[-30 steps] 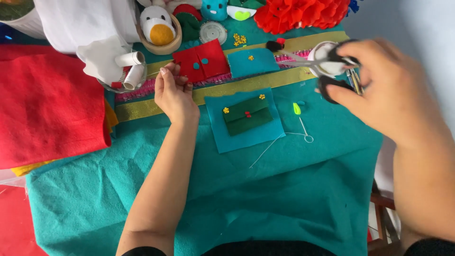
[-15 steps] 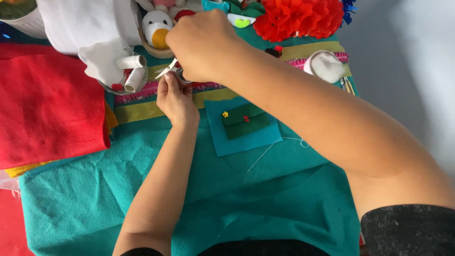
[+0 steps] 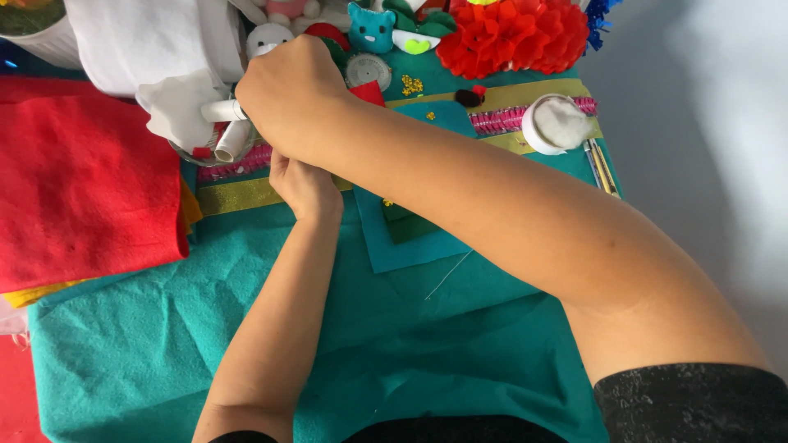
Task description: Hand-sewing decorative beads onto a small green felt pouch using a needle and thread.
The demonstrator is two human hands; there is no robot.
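Since the earlier frame, right arm has reached further across and left; right hand [image 3: 291, 90] now sits above left hand [image 3: 304, 182], both bunched at the far edge of the work. Small scissors seen between them half a second ago no longer show.

Left to right:
- Red felt [image 3: 82, 180], folded stack, on the left of the teal cloth [image 3: 164, 328].
- White fabric [image 3: 156, 49] heaped behind it, with small white rolls [image 3: 226, 127] just below the right hand's knuckles.
- Left hand: fingers curled together, apparently pinching something at the gold strip [image 3: 238, 195] and pink trim [image 3: 238, 160]. What it pinches is hidden under the right hand.
- Right hand: fingers closed downward in a fist-like grip. Cannot tell what they hold; fingertips are out of sight.
- Blue felt square [image 3: 402, 246] lies just right of the left wrist, partly under the right forearm, a dark green piece [image 3: 406, 226] on it. Loose thread [image 3: 447, 275] trails off its lower edge.
- Far right: white cup of stuffing [image 3: 558, 123], thin tools [image 3: 602, 166] beside it. Red paper flower [image 3: 513, 33] and teal toy [image 3: 371, 29] at the back.

Judgement: step in hand looks like a cut or trim at the point both hands meet, left steadying, right working. Next move calls for the left pinch to hold taut and the right hand to clear away, so the spot can be checked.
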